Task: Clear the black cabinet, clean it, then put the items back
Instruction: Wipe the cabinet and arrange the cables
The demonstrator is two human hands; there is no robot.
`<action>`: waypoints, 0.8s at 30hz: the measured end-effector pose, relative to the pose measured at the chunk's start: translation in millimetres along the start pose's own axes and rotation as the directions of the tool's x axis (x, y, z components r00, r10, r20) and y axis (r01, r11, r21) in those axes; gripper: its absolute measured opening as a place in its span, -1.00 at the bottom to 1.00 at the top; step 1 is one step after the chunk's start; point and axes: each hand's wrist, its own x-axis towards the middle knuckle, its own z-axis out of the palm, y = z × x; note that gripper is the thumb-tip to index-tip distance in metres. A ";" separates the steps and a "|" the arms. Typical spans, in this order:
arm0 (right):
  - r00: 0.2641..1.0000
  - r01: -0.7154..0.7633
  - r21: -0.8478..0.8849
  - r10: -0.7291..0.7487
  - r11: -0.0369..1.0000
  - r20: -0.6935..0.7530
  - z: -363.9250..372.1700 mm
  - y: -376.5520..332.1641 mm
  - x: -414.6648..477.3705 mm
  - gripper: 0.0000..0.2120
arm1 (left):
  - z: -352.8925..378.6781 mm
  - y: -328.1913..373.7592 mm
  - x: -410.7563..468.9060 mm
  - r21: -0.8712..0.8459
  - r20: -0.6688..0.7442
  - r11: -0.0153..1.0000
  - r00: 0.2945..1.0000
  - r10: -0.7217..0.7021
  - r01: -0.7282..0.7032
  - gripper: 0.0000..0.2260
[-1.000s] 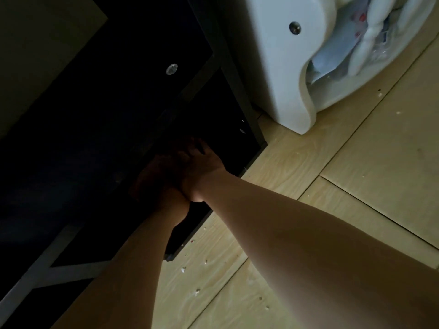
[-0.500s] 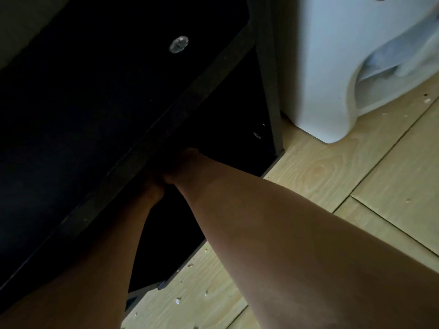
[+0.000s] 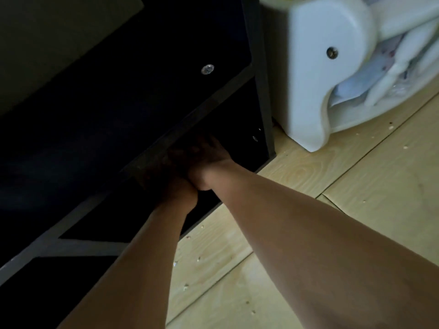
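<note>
- Black wooden cabinet (image 3: 114, 110) fills the left of the frame, standing on the pale wood-grain floor (image 3: 370, 186).
- Left hand (image 3: 177, 188) and right hand (image 3: 210, 155) reach, touching, into its dark lower compartment at centre.
- Shadow hides each grip; I cannot tell whether either holds anything.
- White plastic stand (image 3: 316, 74) sits upper right, beside the cabinet.

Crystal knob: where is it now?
Head view, upper centre: crystal knob on the black cabinet front, above the right hand, left of the white plastic stand.

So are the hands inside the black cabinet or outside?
Inside. The left hand and right hand reach into the lower compartment of the black cabinet; cannot tell what they hold.
</note>
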 end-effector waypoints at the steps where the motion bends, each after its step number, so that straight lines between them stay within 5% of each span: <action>1: 1.000 0.027 -0.031 -0.027 0.999 0.005 0.7 -0.1 -4.8 -0.41 | -1.2 3.0 -13.6 0.130 0.016 0.992 1.000 0.001 -0.003 -0.61; 5: 0.999 0.037 -0.112 -0.032 0.993 0.042 9.1 5.3 -39.0 -0.42 | -0.5 -13.3 -48.6 0.432 0.029 0.900 0.999 0.044 -0.052 -0.49; 8: 0.995 0.085 -0.119 -0.077 0.989 0.069 6.9 6.3 -69.0 -0.46 | 1.6 -9.0 -82.5 0.422 -0.017 0.906 0.999 -0.032 0.036 -0.51; 15: 0.992 0.118 -0.192 -0.107 0.974 0.067 18.2 9.5 -132.0 -0.39 | 1.7 -2.9 -164.1 0.492 0.024 0.869 0.999 0.048 -0.054 -0.43; 20: 0.981 0.145 -0.273 -0.101 0.951 0.168 -8.8 -5.5 -154.3 -0.27 | -15.3 -12.5 -184.0 0.485 0.194 0.852 0.974 0.116 -0.198 -0.39; 24: 0.905 0.237 -0.286 -0.104 0.928 0.413 -49.5 -16.4 -165.2 -0.61 | -39.2 -25.0 -198.5 0.362 0.459 0.874 0.878 0.135 -0.324 -0.26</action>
